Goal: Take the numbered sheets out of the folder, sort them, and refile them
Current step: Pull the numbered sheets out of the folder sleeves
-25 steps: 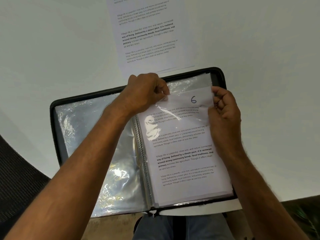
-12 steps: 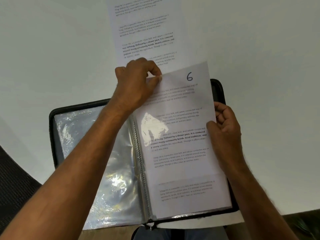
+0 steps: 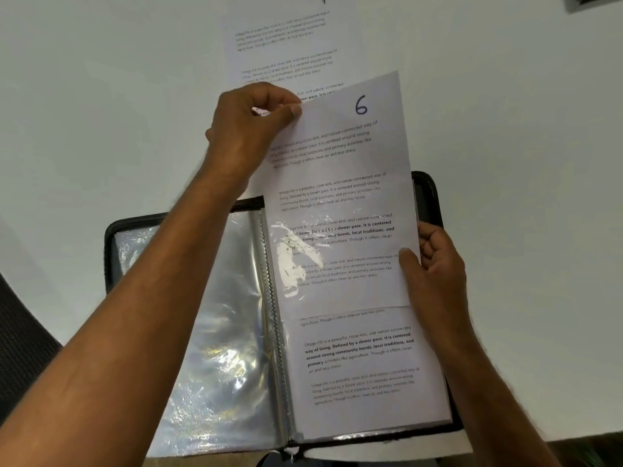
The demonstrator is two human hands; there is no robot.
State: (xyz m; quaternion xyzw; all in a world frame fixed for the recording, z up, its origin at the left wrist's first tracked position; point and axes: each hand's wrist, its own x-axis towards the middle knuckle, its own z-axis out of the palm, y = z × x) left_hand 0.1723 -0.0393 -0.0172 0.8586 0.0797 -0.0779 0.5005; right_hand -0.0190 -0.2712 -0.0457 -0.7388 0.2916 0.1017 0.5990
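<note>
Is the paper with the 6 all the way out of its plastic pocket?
Not yet. The sheet 6 sticks up, its bottom inside the pocket.

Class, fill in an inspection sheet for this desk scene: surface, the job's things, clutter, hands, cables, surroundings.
Surface: white table, mostly bare where seen.
Job's things: open black zip folder with clear sleeves; sheet numbered 6 drawn about halfway out of the right-hand sleeve; another printed sheet lying flat on the table beyond the folder; one more sheet in the sleeves beneath.
Clutter: dark object at the top right corner, cut off by the frame.
Hands: left hand pinches sheet 6's top left corner; right hand grips the right edge of the sleeve.
Cables: nothing seen.
Surroundings: dark woven chair at lower left.
</note>
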